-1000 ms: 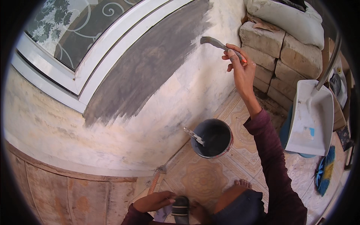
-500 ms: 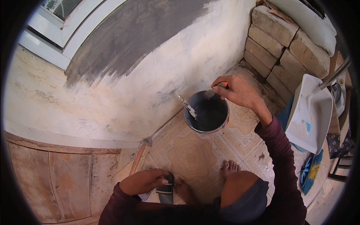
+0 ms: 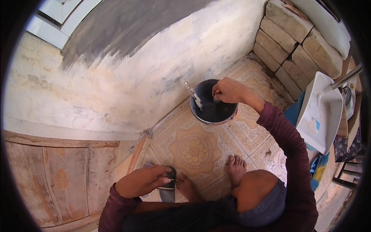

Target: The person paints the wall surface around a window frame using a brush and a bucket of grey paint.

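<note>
My right hand (image 3: pixel 231 91) is over a round bucket (image 3: pixel 213 122) of dark grey paint or slurry on the floor. Its fingers are closed on a small scraper (image 3: pixel 216 99), mostly hidden now, with only a grey bit of it showing. A paint-crusted stick or handle (image 3: pixel 193 96) leans on the bucket's left rim. Low on the left, my left hand (image 3: pixel 143 181) hangs with its fingers loosely apart and nothing visibly held. Just beyond its fingertips is a black, rounded object (image 3: pixel 169 181) with pale stripes and a grey lower part; whether they touch I cannot tell.
Dark grey coating (image 3: pixel 127 29) covers the upper part of the pale wall (image 3: pixel 96 100). Stacked blocks (image 3: pixel 284 23) fill the far right corner. A white dustpan (image 3: pixel 319 116) and a blue-yellow brush (image 3: pixel 320 172) are at right. My bare feet (image 3: pixel 236 166) stand on patterned tiles.
My right hand has dropped lower over the bucket with the scraper, whose blade and handle showed more clearly before. The view has shifted a little; my left hand stays low on the left.
</note>
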`<action>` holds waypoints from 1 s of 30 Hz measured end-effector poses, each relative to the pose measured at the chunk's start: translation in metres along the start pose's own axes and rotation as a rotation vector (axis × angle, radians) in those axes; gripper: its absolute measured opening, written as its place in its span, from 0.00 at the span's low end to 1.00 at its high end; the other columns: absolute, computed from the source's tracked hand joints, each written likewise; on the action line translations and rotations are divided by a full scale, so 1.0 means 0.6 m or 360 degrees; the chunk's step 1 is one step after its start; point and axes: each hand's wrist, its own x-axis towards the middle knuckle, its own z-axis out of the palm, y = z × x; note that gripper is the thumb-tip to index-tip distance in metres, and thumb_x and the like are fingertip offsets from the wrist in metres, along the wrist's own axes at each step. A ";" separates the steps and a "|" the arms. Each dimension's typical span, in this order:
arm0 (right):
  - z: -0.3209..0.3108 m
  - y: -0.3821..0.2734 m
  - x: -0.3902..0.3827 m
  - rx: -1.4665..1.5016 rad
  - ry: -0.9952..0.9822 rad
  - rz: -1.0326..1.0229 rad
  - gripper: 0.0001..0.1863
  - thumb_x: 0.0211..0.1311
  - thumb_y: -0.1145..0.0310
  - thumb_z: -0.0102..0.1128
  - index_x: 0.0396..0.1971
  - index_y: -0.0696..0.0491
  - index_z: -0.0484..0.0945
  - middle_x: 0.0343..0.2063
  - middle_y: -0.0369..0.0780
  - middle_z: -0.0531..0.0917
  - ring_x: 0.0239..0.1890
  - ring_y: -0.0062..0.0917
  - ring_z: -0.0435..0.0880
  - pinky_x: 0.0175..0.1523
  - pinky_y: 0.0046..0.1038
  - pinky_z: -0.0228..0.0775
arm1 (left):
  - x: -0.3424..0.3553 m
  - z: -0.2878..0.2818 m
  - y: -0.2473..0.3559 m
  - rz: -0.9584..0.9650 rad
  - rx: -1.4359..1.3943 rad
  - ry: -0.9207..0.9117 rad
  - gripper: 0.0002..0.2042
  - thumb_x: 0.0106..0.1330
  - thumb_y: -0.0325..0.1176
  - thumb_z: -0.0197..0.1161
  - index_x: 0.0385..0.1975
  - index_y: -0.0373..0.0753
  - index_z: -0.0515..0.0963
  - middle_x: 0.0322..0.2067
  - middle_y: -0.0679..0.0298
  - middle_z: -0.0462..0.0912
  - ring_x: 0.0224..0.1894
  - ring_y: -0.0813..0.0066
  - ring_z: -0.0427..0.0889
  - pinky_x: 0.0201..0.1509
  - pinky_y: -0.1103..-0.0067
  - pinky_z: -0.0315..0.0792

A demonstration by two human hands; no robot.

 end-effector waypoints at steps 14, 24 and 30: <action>-0.006 -0.023 -0.086 0.0444 0.0596 0.0104 0.12 0.61 0.65 0.60 0.34 0.59 0.85 0.26 0.48 0.86 0.27 0.39 0.86 0.32 0.38 0.75 | 0.018 -0.015 -0.013 -0.0100 -0.0069 -0.0253 0.22 0.77 0.44 0.54 0.60 0.33 0.73 0.48 0.51 0.83 0.53 0.61 0.82 0.56 0.73 0.75; -0.169 0.030 -0.085 0.1959 0.2128 -0.0067 0.17 0.72 0.63 0.57 0.50 0.61 0.81 0.34 0.39 0.85 0.33 0.19 0.83 0.31 0.23 0.73 | 0.029 -0.007 -0.046 -0.0085 -0.0066 -0.0254 0.23 0.78 0.45 0.54 0.61 0.32 0.72 0.51 0.52 0.83 0.55 0.63 0.81 0.59 0.72 0.73; -0.205 0.020 -0.001 0.0815 0.2280 -0.0039 0.14 0.71 0.69 0.59 0.52 0.57 0.81 0.34 0.41 0.81 0.32 0.23 0.81 0.34 0.26 0.72 | 0.033 -0.006 -0.048 -0.0067 -0.0080 -0.0220 0.23 0.78 0.46 0.54 0.61 0.32 0.72 0.51 0.51 0.83 0.54 0.62 0.82 0.58 0.72 0.74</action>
